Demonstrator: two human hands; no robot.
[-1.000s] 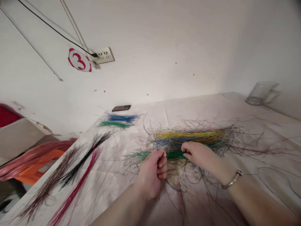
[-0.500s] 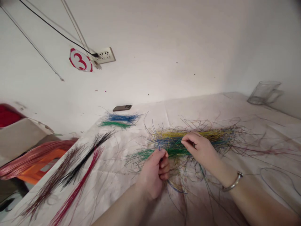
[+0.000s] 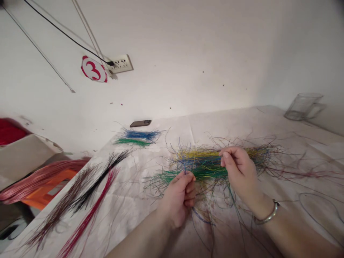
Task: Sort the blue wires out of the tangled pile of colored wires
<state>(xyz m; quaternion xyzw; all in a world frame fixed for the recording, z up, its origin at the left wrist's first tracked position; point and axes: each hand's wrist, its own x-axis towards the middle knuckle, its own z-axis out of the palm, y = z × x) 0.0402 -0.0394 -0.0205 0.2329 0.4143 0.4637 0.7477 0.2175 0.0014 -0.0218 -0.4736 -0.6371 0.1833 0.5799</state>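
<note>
My left hand [image 3: 178, 197] is gripping blue wires [image 3: 184, 164]. My right hand [image 3: 240, 172] is drifting toward two o'clock, over the yellow wires [image 3: 197, 154], probably working another part; whether its curled fingers are closing on a strand, I cannot tell. Green wires [image 3: 206, 173] are lying between.

The left hand [image 3: 177, 197] grips a few blue wires [image 3: 201, 217], their ends showing beyond it. The right hand [image 3: 223, 157], fingertips pinched, is over a tangled pile of coloured wires [image 3: 201, 163] on the worktop [image 3: 236, 123]. Black wires [image 3: 98, 184] and red wires [image 3: 92, 211] lie leftward; a glass mug [image 3: 303, 107] stands far right.
</note>
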